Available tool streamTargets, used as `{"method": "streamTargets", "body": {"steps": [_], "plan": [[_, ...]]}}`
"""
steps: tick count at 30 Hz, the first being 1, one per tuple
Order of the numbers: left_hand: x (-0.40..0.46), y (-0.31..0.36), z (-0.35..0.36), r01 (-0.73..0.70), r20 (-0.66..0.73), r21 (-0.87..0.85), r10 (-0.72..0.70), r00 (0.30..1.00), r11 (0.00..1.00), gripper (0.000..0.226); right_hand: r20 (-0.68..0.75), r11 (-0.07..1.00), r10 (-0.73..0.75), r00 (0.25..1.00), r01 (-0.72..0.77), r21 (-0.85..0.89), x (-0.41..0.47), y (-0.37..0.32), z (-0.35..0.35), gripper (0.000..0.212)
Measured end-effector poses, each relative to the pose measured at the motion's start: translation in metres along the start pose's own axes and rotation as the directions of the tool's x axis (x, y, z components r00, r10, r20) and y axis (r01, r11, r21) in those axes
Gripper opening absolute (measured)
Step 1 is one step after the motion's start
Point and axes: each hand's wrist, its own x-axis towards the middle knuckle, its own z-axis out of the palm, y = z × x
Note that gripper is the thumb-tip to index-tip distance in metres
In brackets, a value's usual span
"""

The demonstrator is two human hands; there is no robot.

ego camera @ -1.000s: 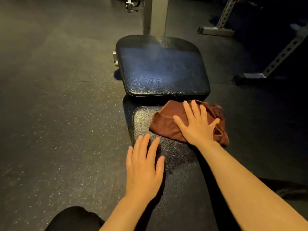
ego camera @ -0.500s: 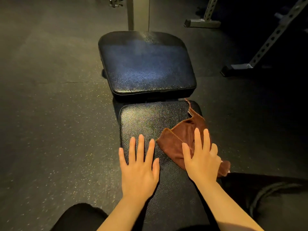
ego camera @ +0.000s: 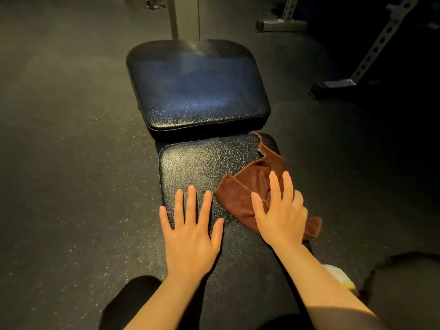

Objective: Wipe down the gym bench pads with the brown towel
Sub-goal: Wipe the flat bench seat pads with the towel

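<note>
While near pad (ego camera: 214, 163) is leaned on, brown towel (ego camera: 252, 184) is pressed flat under right hand (ego camera: 281, 215), fingers straight and spread, at pad's right edge. Towel's far corner is stretched past fingertips toward far pad (ego camera: 197, 91). Left hand (ego camera: 190, 236) is laid flat beside towel, fingers straight, nothing held.

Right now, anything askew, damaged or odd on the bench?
Nothing damaged or spilled. The brown towel is bunched under the right hand, with one corner hanging over the right edge of the near pad. The left hand lies flat on that pad. The far pad looks intact.
</note>
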Motion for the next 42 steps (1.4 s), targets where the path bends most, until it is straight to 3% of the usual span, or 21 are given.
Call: {"method": "streamTargets", "body": {"steps": [11,16,22,25,32,38,42], "plan": [[-0.003,0.001,0.006,-0.026,0.007,0.011,0.026,1.000,1.000,0.061,-0.022,0.989,0.095,0.995,-0.092,0.114,0.080,-0.034,-0.008,0.074],[0.000,0.002,0.008,-0.038,0.008,-0.023,0.038,0.999,0.999,0.061,-0.046,0.984,0.152,0.987,-0.146,0.101,0.042,-0.016,0.003,0.068],[-0.004,-0.006,0.007,-0.084,0.043,-0.091,0.088,0.995,0.992,0.061,-0.023,0.931,0.364,0.931,-0.365,-0.010,-0.077,0.011,0.018,0.076],[-0.004,-0.008,0.006,-0.125,0.038,-0.154,0.132,0.990,0.980,0.062,-0.006,0.892,0.451,0.892,-0.451,-0.015,-0.091,0.013,0.020,0.074],[-0.008,-0.013,0.003,-0.172,0.021,-0.243,0.182,0.983,0.955,0.062,-0.077,0.903,0.429,0.900,-0.427,0.036,-0.087,0.020,0.026,0.076],[-0.010,-0.014,0.007,-0.225,-0.026,-0.172,0.224,0.974,0.959,0.058,-0.087,0.912,0.409,0.908,-0.406,0.050,-0.083,0.025,0.031,0.081],[-0.010,-0.009,0.005,-0.181,-0.002,-0.172,0.183,0.983,0.968,0.058,-0.093,0.920,0.393,0.915,-0.389,0.058,-0.087,0.026,0.030,0.082]]}}
